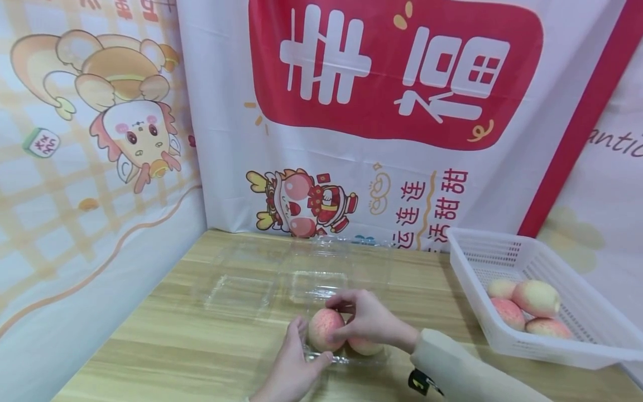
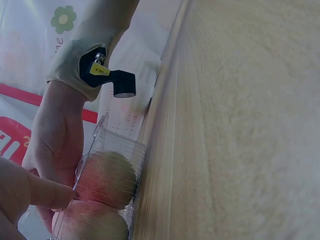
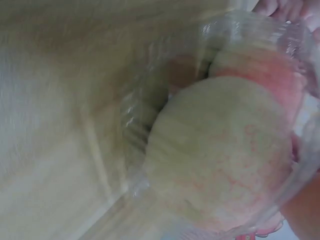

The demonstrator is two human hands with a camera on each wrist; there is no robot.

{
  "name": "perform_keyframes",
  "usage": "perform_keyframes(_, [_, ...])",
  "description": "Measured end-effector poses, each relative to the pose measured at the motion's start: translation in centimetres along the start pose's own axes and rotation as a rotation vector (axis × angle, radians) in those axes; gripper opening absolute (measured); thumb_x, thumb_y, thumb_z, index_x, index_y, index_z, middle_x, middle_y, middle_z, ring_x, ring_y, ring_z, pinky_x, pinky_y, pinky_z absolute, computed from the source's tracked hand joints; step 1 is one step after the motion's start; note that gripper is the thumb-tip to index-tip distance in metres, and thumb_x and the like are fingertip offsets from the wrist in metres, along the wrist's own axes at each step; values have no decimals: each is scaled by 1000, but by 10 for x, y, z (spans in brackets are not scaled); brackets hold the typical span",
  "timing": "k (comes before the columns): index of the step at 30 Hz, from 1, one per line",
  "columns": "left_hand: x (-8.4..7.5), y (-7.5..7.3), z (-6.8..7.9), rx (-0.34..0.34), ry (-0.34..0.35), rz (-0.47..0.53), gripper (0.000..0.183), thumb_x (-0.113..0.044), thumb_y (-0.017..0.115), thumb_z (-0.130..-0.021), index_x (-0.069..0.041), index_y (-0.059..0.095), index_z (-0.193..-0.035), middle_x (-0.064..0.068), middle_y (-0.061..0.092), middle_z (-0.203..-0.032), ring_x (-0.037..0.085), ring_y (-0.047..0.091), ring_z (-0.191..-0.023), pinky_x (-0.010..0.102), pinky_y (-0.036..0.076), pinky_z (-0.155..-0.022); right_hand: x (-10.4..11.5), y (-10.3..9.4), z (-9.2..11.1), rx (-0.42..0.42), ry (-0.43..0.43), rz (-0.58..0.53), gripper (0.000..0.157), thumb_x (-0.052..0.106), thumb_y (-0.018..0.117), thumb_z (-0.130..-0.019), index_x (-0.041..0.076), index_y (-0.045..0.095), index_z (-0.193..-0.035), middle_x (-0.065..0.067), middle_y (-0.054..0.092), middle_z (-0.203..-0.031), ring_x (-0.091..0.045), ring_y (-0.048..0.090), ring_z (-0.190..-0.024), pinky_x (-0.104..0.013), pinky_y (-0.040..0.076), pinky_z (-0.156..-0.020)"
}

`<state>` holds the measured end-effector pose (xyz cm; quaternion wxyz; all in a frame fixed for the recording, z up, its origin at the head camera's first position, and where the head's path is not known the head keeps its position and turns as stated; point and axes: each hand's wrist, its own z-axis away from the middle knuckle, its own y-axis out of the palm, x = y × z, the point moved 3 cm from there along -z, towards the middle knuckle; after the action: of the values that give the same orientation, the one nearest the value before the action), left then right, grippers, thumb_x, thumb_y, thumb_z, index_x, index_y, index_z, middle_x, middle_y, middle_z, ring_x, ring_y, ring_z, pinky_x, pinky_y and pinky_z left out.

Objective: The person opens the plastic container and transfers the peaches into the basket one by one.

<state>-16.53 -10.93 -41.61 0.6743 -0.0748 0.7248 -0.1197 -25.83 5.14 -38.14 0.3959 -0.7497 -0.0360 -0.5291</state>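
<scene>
Two pink-and-cream peaches sit side by side in a clear plastic clamshell box (image 2: 123, 139) near the table's front. My right hand (image 1: 369, 321) reaches over from the right and grips the left peach (image 1: 324, 329), thumb on its near side and fingers behind. The right peach (image 1: 365, 346) lies partly hidden under that hand; the right wrist view shows this peach (image 3: 220, 150) large through the clear plastic. At the box's left corner my left hand (image 1: 293, 360) holds the box, thumb at the front wall. In the left wrist view its straight digit (image 2: 50, 192) touches the box edge.
Behind the hands stand more clear plastic boxes (image 1: 318, 285), one farther left (image 1: 238, 293). On the right a white slatted basket (image 1: 467, 290) holds several peaches (image 1: 534, 298). Printed cloths (image 1: 221, 139) hang at the back and left edges of the wooden table (image 1: 166, 346).
</scene>
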Motion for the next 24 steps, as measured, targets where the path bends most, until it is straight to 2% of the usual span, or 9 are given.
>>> perform_keyframes(4, [0, 0, 0, 6, 2, 8, 97, -18, 77, -83, 12, 11, -148, 38, 25, -149, 51, 29, -135, 67, 22, -108, -1, 3, -3, 26, 2, 93, 57, 17, 92, -65, 4, 68, -116, 0, 67, -111, -18, 65, -103, -25, 55, -85])
perform_keyframes(11, [1, 0, 0, 9, 10, 9, 98, -19, 77, -83, 12, 12, -148, 38, 25, -149, 51, 29, -135, 68, 24, -107, -1, 4, -6, 64, -61, 261, 59, 25, 93, -63, 10, 70, -115, 7, 67, -108, -7, 63, -97, -29, 56, -84])
perform_keyframes(15, [2, 1, 1, 7, 14, 10, 97, -18, 77, -82, 11, 12, -148, 37, 26, -148, 52, 31, -134, 69, 25, -106, -2, 5, -6, 90, -73, 263, 56, 24, 92, -64, 11, 70, -114, 9, 67, -106, -5, 63, -94, -29, 57, -82])
perform_keyframes(24, [0, 0, 1, -8, 32, -12, 95, -20, 78, -82, 12, 16, -147, 38, 29, -147, 51, 33, -133, 68, 26, -106, -2, 5, -9, 94, -114, 278, 54, 23, 92, -65, 14, 70, -113, 12, 67, -104, -3, 62, -92, -29, 57, -82])
